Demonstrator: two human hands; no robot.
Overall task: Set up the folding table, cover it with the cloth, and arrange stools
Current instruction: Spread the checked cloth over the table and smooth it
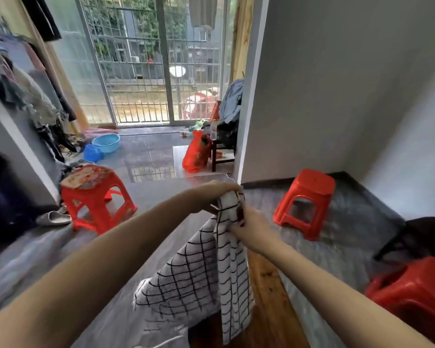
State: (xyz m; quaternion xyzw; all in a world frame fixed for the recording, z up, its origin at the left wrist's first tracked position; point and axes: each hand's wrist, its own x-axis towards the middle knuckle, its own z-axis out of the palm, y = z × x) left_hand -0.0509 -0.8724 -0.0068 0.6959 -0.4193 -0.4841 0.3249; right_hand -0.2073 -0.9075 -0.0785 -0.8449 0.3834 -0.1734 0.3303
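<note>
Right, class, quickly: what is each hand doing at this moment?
Left hand: grips the top of the checked cloth.
Right hand: pinches the same cloth just below.

Daylight enters through the barred glass door (151, 61) at twelve o'clock; the interior is moderately bright. Glossy floor tiles (148, 159) below it carry a pale reflection of the bars. Wide-angle distortion bows the wall edges toward three and nine o'clock. Motion blur softens the hanging clothes (35, 96) at ten o'clock and the frame margins. Shadows are soft and diffuse.
</note>
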